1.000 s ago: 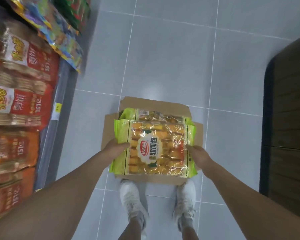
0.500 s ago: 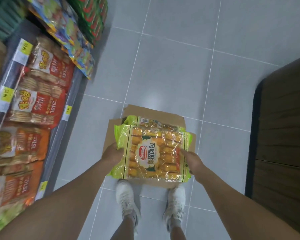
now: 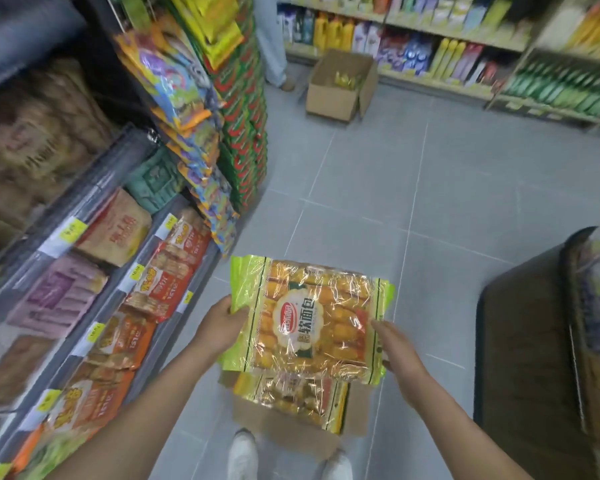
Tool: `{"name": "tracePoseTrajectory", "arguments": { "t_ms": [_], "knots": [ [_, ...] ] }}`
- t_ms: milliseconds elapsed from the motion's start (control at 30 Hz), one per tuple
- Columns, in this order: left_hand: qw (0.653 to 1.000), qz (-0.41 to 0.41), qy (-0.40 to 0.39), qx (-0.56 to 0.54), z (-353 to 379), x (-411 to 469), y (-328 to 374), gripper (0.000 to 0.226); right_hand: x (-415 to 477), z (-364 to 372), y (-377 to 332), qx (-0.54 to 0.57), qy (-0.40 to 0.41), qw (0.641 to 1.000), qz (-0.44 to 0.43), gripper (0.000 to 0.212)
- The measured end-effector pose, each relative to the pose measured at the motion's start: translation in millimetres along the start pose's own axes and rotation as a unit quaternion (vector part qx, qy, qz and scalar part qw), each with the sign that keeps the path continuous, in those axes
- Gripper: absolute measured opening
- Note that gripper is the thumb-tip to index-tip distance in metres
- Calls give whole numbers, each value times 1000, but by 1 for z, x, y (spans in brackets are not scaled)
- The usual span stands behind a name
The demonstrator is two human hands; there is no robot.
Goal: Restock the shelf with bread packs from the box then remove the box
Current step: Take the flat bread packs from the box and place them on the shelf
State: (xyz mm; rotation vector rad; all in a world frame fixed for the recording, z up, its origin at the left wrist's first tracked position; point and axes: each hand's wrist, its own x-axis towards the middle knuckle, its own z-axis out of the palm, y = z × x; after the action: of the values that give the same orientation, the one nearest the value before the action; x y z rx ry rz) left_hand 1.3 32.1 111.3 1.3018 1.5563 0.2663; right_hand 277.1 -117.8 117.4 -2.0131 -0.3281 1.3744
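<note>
A green-edged clear bread pack [image 3: 309,317] hangs lifted above the floor, held flat between both hands. My left hand [image 3: 220,323] grips its left edge and my right hand [image 3: 395,344] grips its right edge. Directly below, an open cardboard box [image 3: 291,431] sits on the grey tiles by my feet, with another bread pack [image 3: 291,396] lying in it. The shelf [image 3: 94,299] runs along the left, its tiers stocked with orange and purple packs.
Hanging snack bags [image 3: 201,109] crowd the shelf end at upper left. A second open carton [image 3: 340,84] stands on the floor far ahead, a person's legs [image 3: 274,39] beside it. A dark wooden counter [image 3: 530,368] borders the right. Open grey floor lies between.
Both hands have raised the top bread pack up out of the box. The view has swung upward, revealing the aisle, the far shelves and the second carton.
</note>
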Motion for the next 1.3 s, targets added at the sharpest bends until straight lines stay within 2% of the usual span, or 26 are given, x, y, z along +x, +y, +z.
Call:
{"name": "tracePoseTrajectory", "arguments": {
  "t_ms": [67, 167, 233, 300, 433, 500, 567, 667, 733, 833, 933, 1033, 1100, 1200, 1267, 1300],
  "knots": [
    [999, 26, 28, -24, -28, -29, 32, 14, -28, -16, -38, -4, -20, 998, -54, 51],
    [994, 59, 65, -64, -74, -72, 74, 10, -66, -30, -94, -12, -36, 990, -134, 64],
    [989, 74, 98, -88, -107, -96, 91, 34, -88, -30, -127, -18, -52, 982, -180, 73],
    [981, 86, 131, -115, -139, -123, 103, 44, -114, -23, -160, -26, -72, 971, -228, 71],
    [958, 116, 212, -154, -198, -191, 117, 19, -176, 8, -217, -52, -115, 942, -310, 79],
    [953, 114, 231, -157, -230, -222, 110, 20, -205, 26, -235, -69, -142, 928, -338, 56],
    [950, 106, 248, -157, -259, -252, 95, 17, -225, 47, -249, -73, -168, 918, -352, 50],
    [938, 101, 281, -176, -296, -294, 71, 22, -252, 87, -261, -78, -232, 904, -352, 49],
    [933, 90, 298, -183, -321, -317, 52, 17, -270, 118, -263, -64, -283, 895, -340, 48],
    [924, 98, 304, -211, -354, -344, 20, 28, -298, 161, -262, -53, -348, 886, -303, 58],
    [909, 110, 325, -238, -380, -367, -6, 29, -319, 197, -258, -10, -400, 873, -279, 67],
    [889, 130, 355, -257, -400, -384, -26, 30, -333, 225, -249, 37, -421, 872, -248, 69],
    [868, 148, 390, -268, -410, -393, -36, 32, -339, 241, -245, 85, -433, 874, -202, 61],
    [845, 247, 400, -255, -418, -413, -46, 35, -349, 258, -237, 139, -434, 879, -138, 64],
    [859, 270, 379, -213, -424, -423, -53, 39, -357, 265, -232, 123, -438, 884, -112, 62],
    [875, 245, 369, -196, -428, -427, -57, 38, -360, 269, -230, 108, -444, 883, -103, 61]
  ]
}}
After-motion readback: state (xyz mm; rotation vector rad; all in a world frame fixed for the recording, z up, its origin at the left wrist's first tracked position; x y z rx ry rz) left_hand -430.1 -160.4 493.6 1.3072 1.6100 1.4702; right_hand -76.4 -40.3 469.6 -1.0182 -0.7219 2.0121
